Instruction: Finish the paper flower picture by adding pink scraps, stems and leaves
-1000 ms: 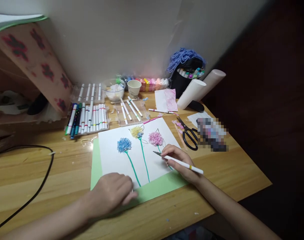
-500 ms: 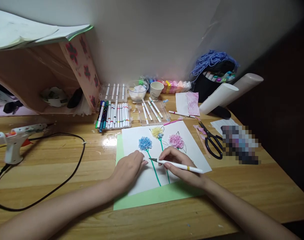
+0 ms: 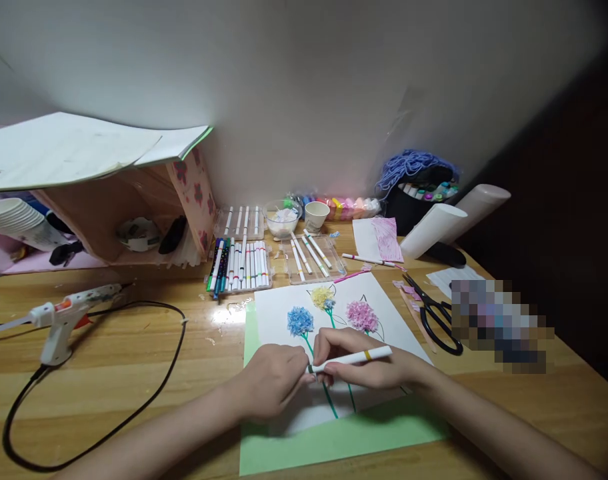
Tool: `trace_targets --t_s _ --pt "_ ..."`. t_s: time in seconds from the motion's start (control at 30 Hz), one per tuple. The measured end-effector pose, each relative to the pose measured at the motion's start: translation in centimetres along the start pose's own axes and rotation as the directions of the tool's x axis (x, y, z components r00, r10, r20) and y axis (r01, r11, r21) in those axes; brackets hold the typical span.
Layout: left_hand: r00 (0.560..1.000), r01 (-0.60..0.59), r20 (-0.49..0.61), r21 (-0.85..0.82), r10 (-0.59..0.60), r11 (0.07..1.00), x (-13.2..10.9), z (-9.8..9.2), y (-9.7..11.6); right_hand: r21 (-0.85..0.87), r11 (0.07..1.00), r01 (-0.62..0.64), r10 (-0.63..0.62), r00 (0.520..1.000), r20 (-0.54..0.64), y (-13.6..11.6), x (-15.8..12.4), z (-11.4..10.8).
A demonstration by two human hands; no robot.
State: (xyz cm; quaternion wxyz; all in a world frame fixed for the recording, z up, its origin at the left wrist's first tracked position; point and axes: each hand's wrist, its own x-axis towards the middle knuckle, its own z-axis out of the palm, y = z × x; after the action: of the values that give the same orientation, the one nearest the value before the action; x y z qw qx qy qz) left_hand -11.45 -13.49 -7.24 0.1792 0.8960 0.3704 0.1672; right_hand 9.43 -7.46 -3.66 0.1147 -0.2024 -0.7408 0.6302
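My right hand [image 3: 357,357] is closed around a white marker [image 3: 357,358] with a yellow-brown band. The marker slants down to the left, its dark tip end against the fingers of my left hand [image 3: 279,373]. My left hand is closed too, on the marker's cap, mostly hidden by the fingers. Both hands are over a white sheet of paper [image 3: 277,300] with green stems and three fluffy flower heads: blue [image 3: 300,321], yellow [image 3: 322,297] and pink [image 3: 363,317]. Under the sheet lies green paper [image 3: 284,457].
Marker trays [image 3: 244,287] with several markers stand behind the paper, near a clear bowl [image 3: 283,220] and a paper cup [image 3: 317,215]. Black scissors [image 3: 441,323] lie to the right. A glue gun [image 3: 64,323] with its looping cord is at the left, before a pink box [image 3: 194,200].
The marker's tip end, earlier apart from my left hand, now meets its fingers. My hands have come together. The view has tilted up, so everything sits lower.
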Motion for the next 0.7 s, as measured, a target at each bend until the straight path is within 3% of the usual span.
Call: trace_targets --t_s 0.1,0.17,0.23,0.3,0.37,0.43,0.47,0.5,0.57,0.7 --pt "0.993 0.04 0.111 -0.11 -0.028 0.993 0.2 -1.2 0.6 -0.157 0.979 0.132 -0.118 0.989 0.093 -0.3 0.2 -0.5" --pt "0.99 0.065 0.137 -0.163 -0.043 0.985 0.3 -1.9 0.8 -0.151 0.975 0.161 -0.14 0.98 0.138 -0.3 0.6 -0.8" --pt "0.991 0.113 0.096 -0.178 -0.097 0.978 0.6 -2.5 0.7 -0.076 0.989 0.128 -0.116 0.984 0.138 -0.3 1.3 -1.6" --pt "0.969 0.246 0.0 -0.104 -0.248 0.964 0.8 -2.9 0.0 -0.046 0.997 0.06 -0.06 0.998 0.02 0.1 2.5 -3.2" --pt "0.89 0.45 -0.109 0.058 -0.442 0.891 1.1 -3.1 -1.0 -0.124 0.992 -0.036 0.002 0.965 -0.261 0.7 4.0 -5.4" --pt "0.797 0.603 -0.182 0.24 -0.575 0.761 1.3 -2.9 -2.1 -0.347 0.915 -0.205 -0.03 0.824 -0.565 1.6 5.7 -7.7" --pt "0.766 0.641 -0.198 0.304 -0.611 0.705 1.4 -2.7 -2.5 -0.452 0.821 -0.349 -0.041 0.754 -0.655 2.1 6.5 -8.8" --pt "0.75 0.656 -0.202 0.345 -0.63 0.671 1.4 -2.5 -2.9 -0.53 0.707 -0.469 -0.041 0.721 -0.692 2.6 7.2 -9.6" --pt "0.74 0.664 -0.206 0.381 -0.64 0.644 1.4 -2.0 -3.3 -0.553 0.641 -0.532 -0.025 0.706 -0.708 3.4 8.6 -10.5" --pt "0.722 0.686 -0.284 0.41 -0.63 0.601 1.2 -1.7 -3.6 -0.53 0.62 -0.579 0.031 0.693 -0.721 3.6 10.4 -10.4"
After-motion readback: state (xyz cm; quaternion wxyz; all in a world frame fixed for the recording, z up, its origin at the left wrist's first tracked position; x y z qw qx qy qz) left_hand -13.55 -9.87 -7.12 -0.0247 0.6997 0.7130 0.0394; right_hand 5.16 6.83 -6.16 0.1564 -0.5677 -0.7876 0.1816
